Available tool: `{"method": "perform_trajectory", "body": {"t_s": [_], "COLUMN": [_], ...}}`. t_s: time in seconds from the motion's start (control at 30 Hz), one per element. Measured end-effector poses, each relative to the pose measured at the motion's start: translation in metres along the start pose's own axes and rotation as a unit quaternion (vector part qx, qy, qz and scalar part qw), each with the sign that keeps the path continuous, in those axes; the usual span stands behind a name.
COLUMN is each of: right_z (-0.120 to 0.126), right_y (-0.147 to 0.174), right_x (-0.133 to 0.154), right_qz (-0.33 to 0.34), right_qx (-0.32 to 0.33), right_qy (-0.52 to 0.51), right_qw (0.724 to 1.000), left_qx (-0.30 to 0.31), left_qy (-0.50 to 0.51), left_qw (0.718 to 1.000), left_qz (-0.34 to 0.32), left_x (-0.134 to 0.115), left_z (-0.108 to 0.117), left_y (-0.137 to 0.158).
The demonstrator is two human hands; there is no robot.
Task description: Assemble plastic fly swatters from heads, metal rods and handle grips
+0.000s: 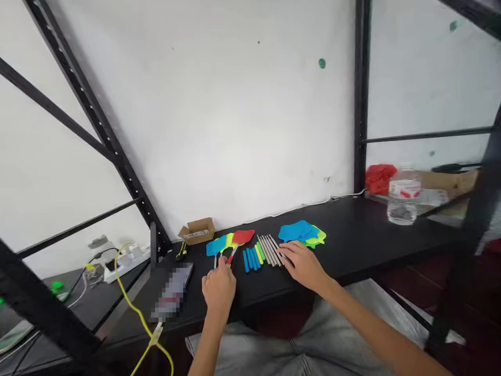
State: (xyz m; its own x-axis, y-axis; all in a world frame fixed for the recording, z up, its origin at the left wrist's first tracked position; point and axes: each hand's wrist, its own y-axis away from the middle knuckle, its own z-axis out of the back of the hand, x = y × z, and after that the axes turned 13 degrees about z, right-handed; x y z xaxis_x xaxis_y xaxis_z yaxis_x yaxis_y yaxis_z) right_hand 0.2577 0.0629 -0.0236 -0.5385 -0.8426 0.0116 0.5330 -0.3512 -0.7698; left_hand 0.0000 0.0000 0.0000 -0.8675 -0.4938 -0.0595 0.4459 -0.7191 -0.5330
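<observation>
My left hand (219, 284) is closed around the handle end of a red-headed fly swatter (243, 237). Beside it lie swatters with a blue head (215, 246) and a yellow head (229, 241), their handle ends partly behind my hand. My right hand (301, 263) reaches over a row of thin silver rods (269, 250), fingers stretched out and touching the rightmost one. Left of the rods is a row of short grips, blue (249, 259), yellow (259, 254) and green (261, 251). Beyond my right fingers sits a pile of loose blue heads (298, 230) over yellow-green ones (319, 237).
A small open cardboard box (198, 231) stands by the wall. A blurred phone-like slab (174, 292) and yellow cable (135, 308) are at left, near a power strip (127, 263). At right stand a water bottle (404, 196) and red bag (379, 179). Black posts (360, 99) frame the table.
</observation>
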Motion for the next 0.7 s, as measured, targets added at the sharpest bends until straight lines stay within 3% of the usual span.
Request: {"method": "perform_trajectory", "body": {"t_s": [0.4, 0.53, 0.7], "right_z": [0.001, 0.000, -0.001], "right_y": [0.000, 0.000, -0.001], "right_x": [0.004, 0.004, 0.004], "right_qz": [-0.010, -0.023, -0.040], "right_qx": [0.010, 0.048, 0.084], "right_qy": [0.000, -0.007, -0.015], "right_qw": [1.000, 0.999, 0.996], "left_qx": [-0.044, -0.050, -0.013], "left_qy": [0.041, 0.107, 0.192], "left_qw": [0.998, 0.989, 0.964], "left_qz": [-0.037, -0.093, -0.185], "left_x": [0.000, -0.003, -0.016], "left_z": [-0.005, -0.005, -0.010], "left_y": [0.009, 0.008, 0.013]}}
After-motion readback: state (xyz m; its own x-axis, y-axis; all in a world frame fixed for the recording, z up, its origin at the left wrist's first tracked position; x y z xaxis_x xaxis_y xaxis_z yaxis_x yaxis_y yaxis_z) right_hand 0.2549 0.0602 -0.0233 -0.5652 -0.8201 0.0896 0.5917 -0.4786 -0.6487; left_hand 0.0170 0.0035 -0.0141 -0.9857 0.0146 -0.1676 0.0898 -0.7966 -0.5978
